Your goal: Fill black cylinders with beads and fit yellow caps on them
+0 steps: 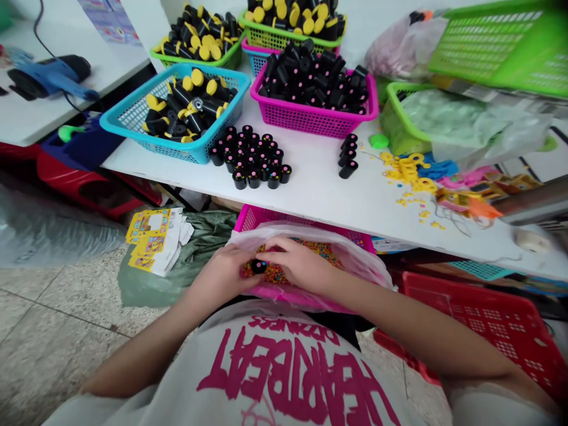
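Note:
My left hand is closed round a small black tube, held over a pink basket on my lap. The basket is lined with a clear plastic bag holding many small coloured beads. My right hand rests among the beads right beside the tube, its fingers curled together; what they pinch is hidden. On the white table above stand several upright black tubes in a cluster, and a short row of black tubes to their right.
Baskets of black tubes stand at the back: a blue one with yellow caps, a magenta one, two green ones. Yellow rings and scraps lie right. A red crate sits by my right arm; yellow card packs lie on the floor.

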`<control>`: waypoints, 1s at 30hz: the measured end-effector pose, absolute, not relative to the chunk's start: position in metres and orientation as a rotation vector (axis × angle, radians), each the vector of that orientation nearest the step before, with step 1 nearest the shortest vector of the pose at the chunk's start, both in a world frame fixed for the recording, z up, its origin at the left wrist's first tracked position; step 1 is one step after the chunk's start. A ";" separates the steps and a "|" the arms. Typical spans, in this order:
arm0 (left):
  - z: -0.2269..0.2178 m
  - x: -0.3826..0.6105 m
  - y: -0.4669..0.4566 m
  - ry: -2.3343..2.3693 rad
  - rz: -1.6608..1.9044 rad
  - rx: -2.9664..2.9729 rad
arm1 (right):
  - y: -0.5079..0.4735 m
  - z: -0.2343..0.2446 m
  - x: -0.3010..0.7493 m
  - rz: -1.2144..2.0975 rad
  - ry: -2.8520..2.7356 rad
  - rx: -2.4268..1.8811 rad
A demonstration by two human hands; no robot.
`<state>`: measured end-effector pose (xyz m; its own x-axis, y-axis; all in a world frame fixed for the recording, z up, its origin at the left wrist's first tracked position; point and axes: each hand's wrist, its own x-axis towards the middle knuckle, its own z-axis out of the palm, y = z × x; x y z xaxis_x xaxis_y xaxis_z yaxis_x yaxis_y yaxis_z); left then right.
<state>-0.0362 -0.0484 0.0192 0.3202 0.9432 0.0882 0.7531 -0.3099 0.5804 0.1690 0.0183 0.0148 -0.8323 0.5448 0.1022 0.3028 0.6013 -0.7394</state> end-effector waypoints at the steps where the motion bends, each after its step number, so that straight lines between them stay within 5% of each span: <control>1: 0.019 -0.036 -0.048 1.492 0.603 2.161 | 0.016 0.017 0.168 1.086 -2.511 -0.747; 12: 0.014 -0.037 -0.045 1.461 0.689 2.200 | 0.015 0.043 0.167 0.371 -2.842 -0.385; 18: 0.032 -0.047 -0.036 1.551 0.824 2.194 | 0.027 0.048 0.188 0.501 -2.873 -0.809; 24: 0.050 -0.085 0.029 2.108 0.882 1.947 | 0.032 -0.009 0.178 0.565 -3.152 -1.224; 30: 0.045 -0.095 0.088 2.206 0.847 1.703 | 0.028 -0.040 0.145 0.513 -3.133 -1.134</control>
<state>-0.0946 0.0878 0.0450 -0.2992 0.9401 0.1634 0.8081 0.1585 0.5673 0.1451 0.0277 -0.0396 -0.7503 0.5825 -0.3127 0.6518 0.7309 -0.2023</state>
